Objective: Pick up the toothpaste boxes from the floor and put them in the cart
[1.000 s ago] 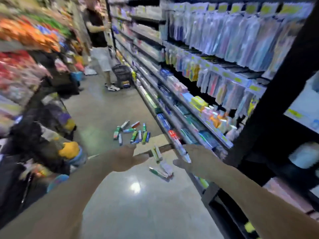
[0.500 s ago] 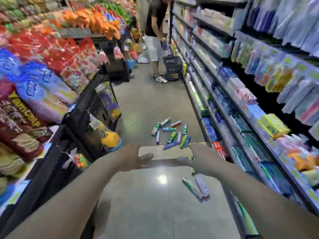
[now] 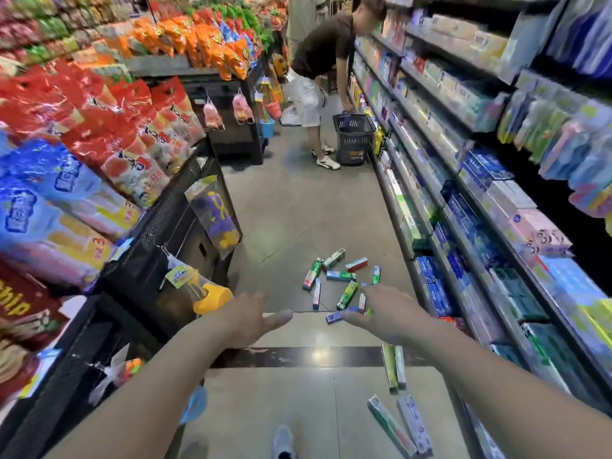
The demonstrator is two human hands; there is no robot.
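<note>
A polished grey concrete floor (image 3: pixel 298 210) runs between the store shelves. A scattered cluster of small green, blue and red toothpaste boxes (image 3: pixel 341 276) lies flat on it mid-aisle. Nearer, two pairs of long boxes (image 3: pixel 394 366) lie close together by the right-hand shelving.

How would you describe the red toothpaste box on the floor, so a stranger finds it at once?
Look at the scattered pile of boxes on the aisle floor, ahead of both hands. At its far edge lies the red box, the only mainly red one among green and blue boxes.
</note>
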